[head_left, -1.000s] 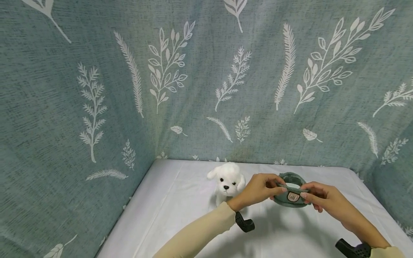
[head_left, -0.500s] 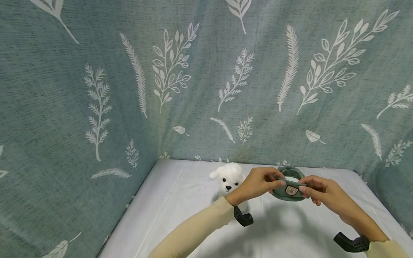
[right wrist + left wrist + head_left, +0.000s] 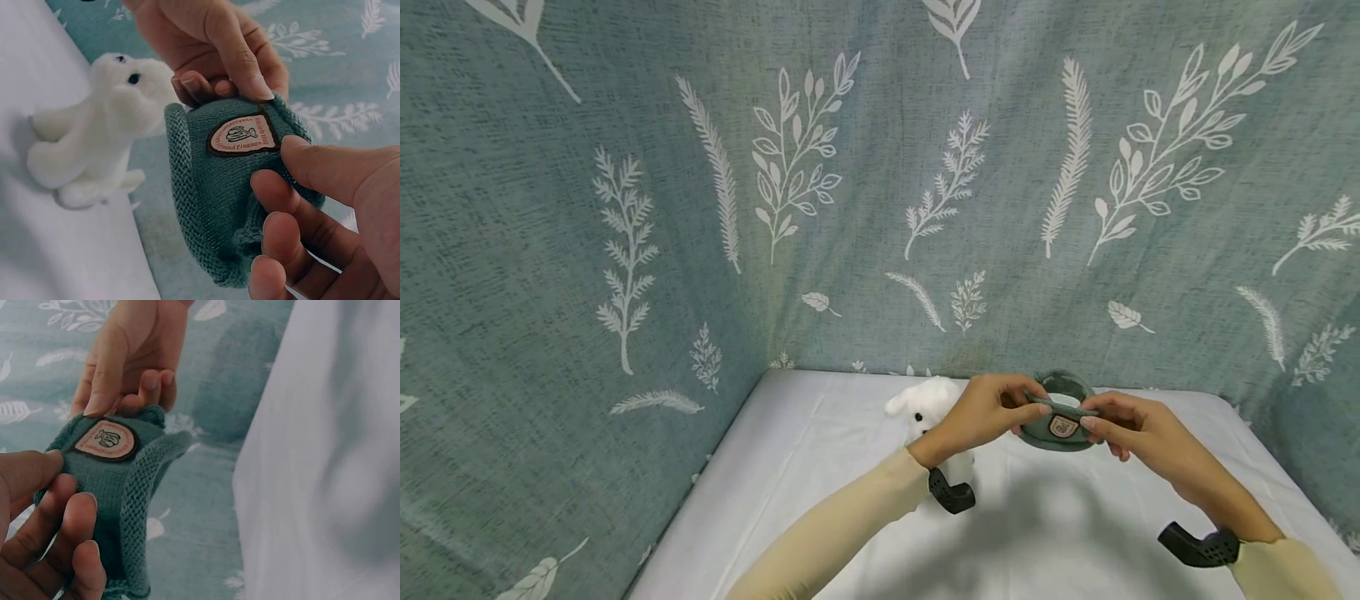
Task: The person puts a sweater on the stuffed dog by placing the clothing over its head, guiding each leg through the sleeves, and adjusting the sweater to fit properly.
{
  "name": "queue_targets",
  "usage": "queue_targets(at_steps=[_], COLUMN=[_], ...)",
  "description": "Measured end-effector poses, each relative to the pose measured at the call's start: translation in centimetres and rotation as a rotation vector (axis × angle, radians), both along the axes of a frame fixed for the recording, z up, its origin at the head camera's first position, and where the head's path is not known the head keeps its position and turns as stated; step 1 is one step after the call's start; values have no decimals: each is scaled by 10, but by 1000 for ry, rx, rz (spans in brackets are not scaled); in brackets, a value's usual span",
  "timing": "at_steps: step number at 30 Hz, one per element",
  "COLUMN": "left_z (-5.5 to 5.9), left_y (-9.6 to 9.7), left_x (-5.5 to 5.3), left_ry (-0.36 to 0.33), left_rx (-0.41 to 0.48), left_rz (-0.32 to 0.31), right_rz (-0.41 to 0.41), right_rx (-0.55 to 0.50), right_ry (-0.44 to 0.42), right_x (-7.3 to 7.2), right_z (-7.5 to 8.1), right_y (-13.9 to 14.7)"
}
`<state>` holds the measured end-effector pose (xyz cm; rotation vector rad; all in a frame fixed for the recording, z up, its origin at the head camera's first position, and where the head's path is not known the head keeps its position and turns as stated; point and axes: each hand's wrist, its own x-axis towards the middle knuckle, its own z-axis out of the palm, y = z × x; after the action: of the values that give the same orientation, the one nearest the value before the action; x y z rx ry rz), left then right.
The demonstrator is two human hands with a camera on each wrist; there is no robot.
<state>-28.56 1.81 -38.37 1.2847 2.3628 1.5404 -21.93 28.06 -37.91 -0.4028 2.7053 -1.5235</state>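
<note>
Both curled, our left hand (image 3: 988, 414) and right hand (image 3: 1141, 427) pinch the green knitted loop (image 3: 1037, 430) at its nine and three o'clock edges, above the white-covered bench (image 3: 775, 492), its patch (image 3: 1063, 427) facing us. Farther out at nine o'clock, a white plush dog (image 3: 931, 398) sits partly behind the left hand.

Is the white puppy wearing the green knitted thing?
No, the left hand and right hand hold the green knitted thing up, apart from the white puppy.
</note>
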Motion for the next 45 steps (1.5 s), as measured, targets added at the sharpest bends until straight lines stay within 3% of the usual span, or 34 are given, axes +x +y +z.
queue_targets(at_steps=[29,37,45], left_z=[19,25,28], left_y=[-41,-52,-64], left_x=[-13,-15,-16], left_ry=[36,38,42], left_rx=[43,81,67], left_rz=[88,81,94], right_rz=[97,98,117], right_rx=[-48,-68,-77], right_ry=[31,35,30], right_x=[-25,-31,-38], right_z=[17,21,23], right_y=[-40,-52,-64])
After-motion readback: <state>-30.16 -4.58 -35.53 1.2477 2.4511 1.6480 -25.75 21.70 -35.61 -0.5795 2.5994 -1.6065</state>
